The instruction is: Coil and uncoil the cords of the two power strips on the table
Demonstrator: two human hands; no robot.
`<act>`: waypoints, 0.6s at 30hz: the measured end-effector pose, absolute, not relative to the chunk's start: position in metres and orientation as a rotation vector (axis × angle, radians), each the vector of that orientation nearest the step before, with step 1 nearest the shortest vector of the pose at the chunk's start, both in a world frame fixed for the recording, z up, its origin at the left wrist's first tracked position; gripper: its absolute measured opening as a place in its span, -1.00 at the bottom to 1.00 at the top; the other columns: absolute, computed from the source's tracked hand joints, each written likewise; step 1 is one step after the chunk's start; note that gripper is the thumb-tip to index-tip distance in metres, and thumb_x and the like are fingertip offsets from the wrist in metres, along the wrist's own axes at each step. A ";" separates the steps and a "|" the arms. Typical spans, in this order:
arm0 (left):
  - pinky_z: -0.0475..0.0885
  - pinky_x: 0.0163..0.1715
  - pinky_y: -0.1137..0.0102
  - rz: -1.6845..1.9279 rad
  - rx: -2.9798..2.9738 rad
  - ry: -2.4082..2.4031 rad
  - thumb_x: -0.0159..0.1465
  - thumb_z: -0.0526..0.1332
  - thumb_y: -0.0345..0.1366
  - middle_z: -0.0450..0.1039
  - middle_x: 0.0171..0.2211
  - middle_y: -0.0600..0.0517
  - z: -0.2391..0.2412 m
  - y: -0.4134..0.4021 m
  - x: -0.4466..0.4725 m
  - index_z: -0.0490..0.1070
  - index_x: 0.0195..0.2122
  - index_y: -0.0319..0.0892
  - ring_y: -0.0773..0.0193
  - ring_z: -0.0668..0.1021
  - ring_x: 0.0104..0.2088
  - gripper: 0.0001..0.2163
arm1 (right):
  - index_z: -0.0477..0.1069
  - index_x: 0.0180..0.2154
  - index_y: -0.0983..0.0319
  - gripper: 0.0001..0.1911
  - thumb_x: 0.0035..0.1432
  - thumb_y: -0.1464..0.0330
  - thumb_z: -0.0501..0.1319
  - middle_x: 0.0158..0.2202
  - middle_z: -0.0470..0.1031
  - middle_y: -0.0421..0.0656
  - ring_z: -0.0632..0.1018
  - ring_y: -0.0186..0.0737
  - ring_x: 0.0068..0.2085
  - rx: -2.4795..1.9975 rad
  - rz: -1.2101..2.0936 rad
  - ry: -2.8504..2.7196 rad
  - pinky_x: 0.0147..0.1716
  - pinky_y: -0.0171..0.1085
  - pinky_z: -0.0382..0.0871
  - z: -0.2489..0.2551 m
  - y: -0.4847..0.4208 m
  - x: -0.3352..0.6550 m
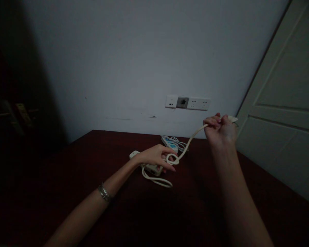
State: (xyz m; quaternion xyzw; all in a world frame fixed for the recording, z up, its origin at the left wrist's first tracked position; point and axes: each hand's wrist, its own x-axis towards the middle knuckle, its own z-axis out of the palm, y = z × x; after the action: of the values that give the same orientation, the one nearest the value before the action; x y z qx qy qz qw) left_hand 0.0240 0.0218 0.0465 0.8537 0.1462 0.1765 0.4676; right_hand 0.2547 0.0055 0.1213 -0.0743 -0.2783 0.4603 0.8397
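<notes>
A white power cord (191,139) runs from my right hand (220,128), raised at the right, down to my left hand (155,156). My right hand is closed around the cord near its plug end (232,119), which sticks out past the fist. The fingers of my left hand curve round the cord, and a small loop (173,159) of it shows beside the thumb and fingertips. Behind and below this hand lies a white power strip (134,154), partly hidden by the hand. Another loop of cord (158,181) hangs or lies in front of the strip.
A second power strip with blue sockets (169,144) and a coiled thin cord lies at the back of the dark red table (113,147). Wall sockets (198,104) are set above the table. A pale door (285,103) stands at the right. The room is dim.
</notes>
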 end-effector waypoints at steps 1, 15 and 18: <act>0.36 -0.40 0.43 0.478 2.165 0.360 -0.04 0.37 -0.21 0.45 -0.38 0.03 0.047 0.020 0.025 0.45 -0.19 -0.21 0.34 0.46 -0.42 -0.62 | 0.20 -0.51 0.27 -0.56 0.34 0.27 -0.21 -0.67 -0.01 -0.36 0.08 -0.54 -0.70 -0.134 0.957 -0.603 -0.70 -0.54 0.10 0.123 0.003 0.251; 0.37 -0.36 0.43 0.615 2.124 0.279 0.04 0.32 -0.22 0.45 -0.32 -0.02 0.070 0.005 0.019 0.38 -0.13 -0.23 0.34 0.46 -0.38 -0.63 | 0.18 -0.47 0.19 -0.76 0.19 0.22 0.09 -0.66 0.02 -0.38 0.16 -0.49 -0.66 -0.359 0.915 -0.903 -0.60 -0.44 0.22 0.128 -0.009 0.224; 0.37 -0.49 0.43 0.540 1.882 0.217 0.10 0.27 -0.18 0.45 -0.31 -0.04 0.068 0.005 0.017 0.31 -0.09 -0.21 0.39 0.46 -0.50 -0.62 | 0.19 -0.46 0.19 -0.73 0.17 0.16 0.10 -0.67 0.01 -0.38 0.15 -0.49 -0.68 -0.423 0.963 -1.000 -0.66 -0.45 0.16 0.125 -0.007 0.214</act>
State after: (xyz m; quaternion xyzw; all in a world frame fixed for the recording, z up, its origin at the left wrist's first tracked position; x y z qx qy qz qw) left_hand 0.0170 0.0046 0.0677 0.7962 0.0919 0.2284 0.5528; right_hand 0.2141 -0.0067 0.1247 -0.1934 -0.4574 0.4403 0.7480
